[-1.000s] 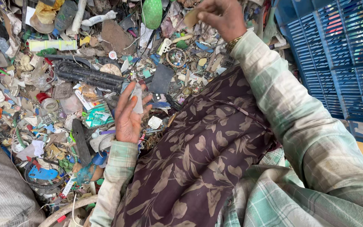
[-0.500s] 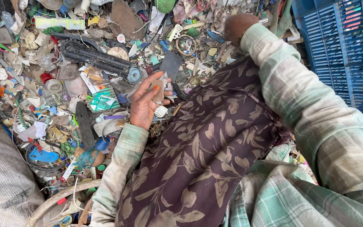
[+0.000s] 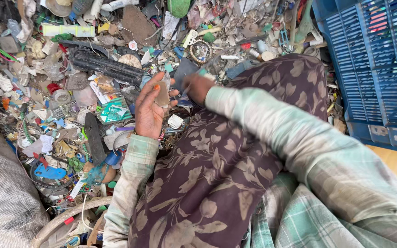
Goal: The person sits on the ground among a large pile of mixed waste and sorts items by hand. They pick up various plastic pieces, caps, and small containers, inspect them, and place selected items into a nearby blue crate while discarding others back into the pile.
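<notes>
My left hand [image 3: 149, 110] is held palm up over a heap of mixed plastic scraps, with a flat pale brown fragment [image 3: 162, 95] resting between its thumb and fingers. My right hand [image 3: 197, 87] hovers just right of it, fingers curled near a dark grey plastic piece [image 3: 183, 70]; whether it grips anything I cannot tell. Both arms wear a faded green checked shirt. A dark brown leaf-patterned cloth [image 3: 217, 170] covers my lap below the hands.
A blue plastic crate [image 3: 373, 64] stands at the right. A long black ribbed plastic part [image 3: 104, 65] lies in the heap at upper left. A grey woven sack [image 3: 1, 193] fills the lower left, with a curved cane rim [image 3: 65, 218] beside it.
My right hand came down from the far heap to beside my left hand. My left hand stayed over the scraps, holding the pale fragment.
</notes>
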`<state>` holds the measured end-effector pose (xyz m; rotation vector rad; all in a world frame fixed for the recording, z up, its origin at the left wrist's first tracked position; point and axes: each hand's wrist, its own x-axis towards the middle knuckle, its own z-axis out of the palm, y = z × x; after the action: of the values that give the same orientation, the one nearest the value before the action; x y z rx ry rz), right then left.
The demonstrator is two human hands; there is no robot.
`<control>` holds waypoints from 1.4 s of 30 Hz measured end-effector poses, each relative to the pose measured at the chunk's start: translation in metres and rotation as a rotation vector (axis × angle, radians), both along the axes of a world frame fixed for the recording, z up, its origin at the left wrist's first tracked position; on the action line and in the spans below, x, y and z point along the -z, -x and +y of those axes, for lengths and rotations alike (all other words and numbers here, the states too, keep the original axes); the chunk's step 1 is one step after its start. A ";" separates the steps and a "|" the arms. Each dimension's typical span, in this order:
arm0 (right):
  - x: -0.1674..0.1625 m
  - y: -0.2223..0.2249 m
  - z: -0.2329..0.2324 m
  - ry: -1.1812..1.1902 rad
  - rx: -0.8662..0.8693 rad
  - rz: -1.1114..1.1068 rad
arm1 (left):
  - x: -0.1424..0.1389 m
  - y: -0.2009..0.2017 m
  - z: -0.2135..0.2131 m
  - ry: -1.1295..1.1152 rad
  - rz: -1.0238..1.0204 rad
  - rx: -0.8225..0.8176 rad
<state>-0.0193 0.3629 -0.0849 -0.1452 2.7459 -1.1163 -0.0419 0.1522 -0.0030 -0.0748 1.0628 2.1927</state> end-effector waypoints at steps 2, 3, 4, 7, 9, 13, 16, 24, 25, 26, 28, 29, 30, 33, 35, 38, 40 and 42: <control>-0.001 -0.020 -0.062 -0.081 -0.123 0.034 | 0.000 0.001 -0.006 0.032 -0.004 -0.035; -0.002 -0.024 -0.078 -0.129 -0.172 -0.052 | 0.000 -0.002 -0.009 0.048 -0.017 -0.053; -0.002 -0.022 -0.082 -0.084 -0.131 -0.063 | 0.000 -0.003 -0.014 0.033 -0.012 -0.084; -0.005 0.000 -0.047 0.169 -0.095 -0.071 | 0.001 -0.004 -0.030 0.041 -0.011 -0.168; -0.007 0.018 -0.005 0.443 -0.132 -0.033 | 0.004 -0.003 -0.037 0.101 -0.015 -0.226; -0.014 0.025 0.055 0.690 0.186 -0.339 | 0.016 0.000 -0.035 0.044 0.016 -0.237; -0.022 0.015 0.067 0.702 0.334 -0.403 | 0.028 -0.001 -0.021 0.062 0.011 -0.144; -0.063 0.012 0.029 0.817 0.020 -0.288 | 0.035 -0.006 -0.005 0.080 -0.071 0.059; -0.068 0.015 0.029 0.817 0.013 -0.219 | 0.034 -0.006 -0.006 0.098 -0.017 0.037; -0.072 0.016 0.029 0.815 0.006 -0.149 | 0.033 -0.006 -0.008 0.114 0.038 0.016; -0.074 0.015 0.031 0.621 0.069 -0.106 | 0.032 -0.002 -0.014 0.128 0.097 -0.051; -0.072 0.013 0.031 0.524 0.099 -0.085 | 0.031 0.000 -0.019 0.125 0.099 -0.095; -0.067 0.010 0.031 0.205 0.066 0.039 | 0.031 0.002 -0.023 0.122 0.101 -0.141; -0.040 -0.007 0.018 -0.371 -0.011 0.253 | 0.032 0.006 -0.032 0.023 0.145 -0.252; -0.017 -0.015 0.003 -0.252 -0.048 0.225 | 0.032 0.007 -0.034 0.005 0.103 -0.277; 0.013 -0.014 -0.016 -0.327 -0.272 0.219 | 0.030 0.004 -0.033 0.009 0.074 -0.285; 0.026 -0.009 -0.023 -0.331 -0.275 0.295 | 0.028 0.004 -0.033 0.029 0.076 -0.275; 0.033 -0.005 -0.024 -0.320 -0.293 0.308 | 0.027 0.004 -0.031 0.044 0.072 -0.257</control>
<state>-0.0145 0.3394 -0.1182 -0.7006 2.9890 -0.6137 -0.0455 0.1207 -0.0301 -0.1608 1.1982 2.4161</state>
